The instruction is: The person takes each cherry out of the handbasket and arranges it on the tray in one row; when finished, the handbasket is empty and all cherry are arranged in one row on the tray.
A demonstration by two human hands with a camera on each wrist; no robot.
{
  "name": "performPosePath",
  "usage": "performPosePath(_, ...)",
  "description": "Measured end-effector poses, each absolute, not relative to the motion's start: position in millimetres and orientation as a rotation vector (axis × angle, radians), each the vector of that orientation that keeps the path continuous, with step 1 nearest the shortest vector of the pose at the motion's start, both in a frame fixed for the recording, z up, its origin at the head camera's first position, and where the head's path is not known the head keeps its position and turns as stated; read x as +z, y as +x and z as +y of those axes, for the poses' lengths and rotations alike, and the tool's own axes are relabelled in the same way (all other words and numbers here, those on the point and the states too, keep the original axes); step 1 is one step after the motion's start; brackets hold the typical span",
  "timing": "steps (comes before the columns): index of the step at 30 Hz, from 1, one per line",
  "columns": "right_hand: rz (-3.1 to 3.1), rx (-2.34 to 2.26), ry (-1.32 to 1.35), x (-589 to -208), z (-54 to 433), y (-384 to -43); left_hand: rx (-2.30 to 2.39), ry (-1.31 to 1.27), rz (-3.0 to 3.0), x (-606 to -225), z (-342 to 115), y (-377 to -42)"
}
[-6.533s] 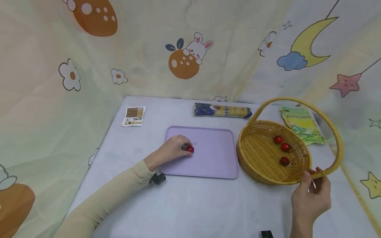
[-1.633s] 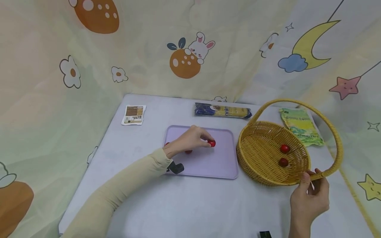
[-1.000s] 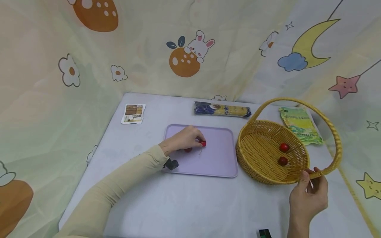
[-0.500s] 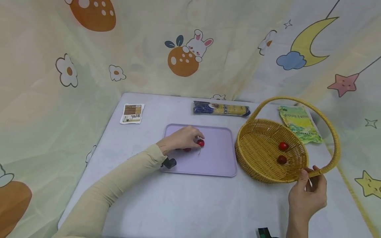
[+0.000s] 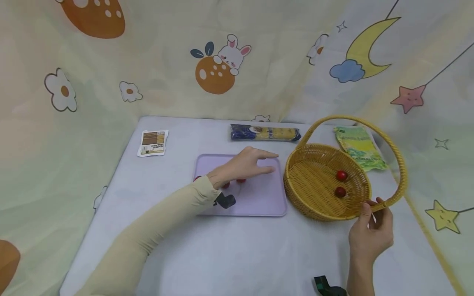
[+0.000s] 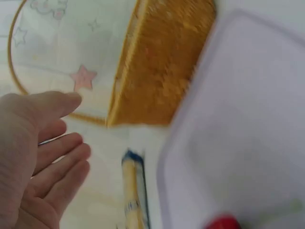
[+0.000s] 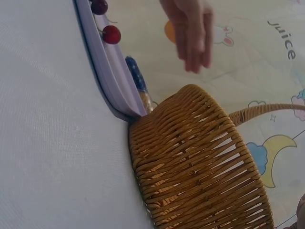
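My left hand (image 5: 252,162) hovers over the right part of the lilac tray (image 5: 255,207), fingers extended and thumb apart, holding nothing. Beneath and behind its wrist, red cherries lie on the tray; one cherry (image 5: 241,181) shows just under the palm, and another cherry (image 7: 112,35) with its stem appears in the right wrist view. To the right stands a wicker basket (image 5: 314,201) with a tall arched handle. Inside it are two cherries, the upper cherry (image 5: 341,175) brighter than the lower. My right hand (image 5: 371,234) grips the basket's near rim where the handle joins.
A blue-and-yellow packet of noodles (image 5: 264,132) lies behind the tray. The green-yellow bag (image 5: 359,148) sits behind the basket, and a small white-and-brown sachet (image 5: 153,143) is at the back left. Patterned cloth (image 5: 166,61) hangs behind the white table (image 5: 240,255).
The basket held three cherries at first and holds two now. My left hand has let go of a cherry on the tray and moved right towards the basket. My right hand keeps its grip.
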State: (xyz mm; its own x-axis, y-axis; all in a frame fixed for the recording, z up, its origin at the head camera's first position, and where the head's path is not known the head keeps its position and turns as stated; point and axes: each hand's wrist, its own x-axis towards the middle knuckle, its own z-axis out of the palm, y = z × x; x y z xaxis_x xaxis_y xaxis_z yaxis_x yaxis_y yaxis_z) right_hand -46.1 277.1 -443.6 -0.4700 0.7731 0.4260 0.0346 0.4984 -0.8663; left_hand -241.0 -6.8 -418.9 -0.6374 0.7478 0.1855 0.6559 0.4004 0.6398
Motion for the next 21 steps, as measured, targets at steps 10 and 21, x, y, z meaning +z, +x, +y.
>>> performPosePath(10, -1.902, 1.044, -0.676, -462, 297, -50, 0.817, 1.452, 2.393, -398, 90, -250)
performPosePath(21, -1.888, 1.076, -0.627, -462, 300, -44, 0.831, 1.417, 2.228, -410, 169, -268)
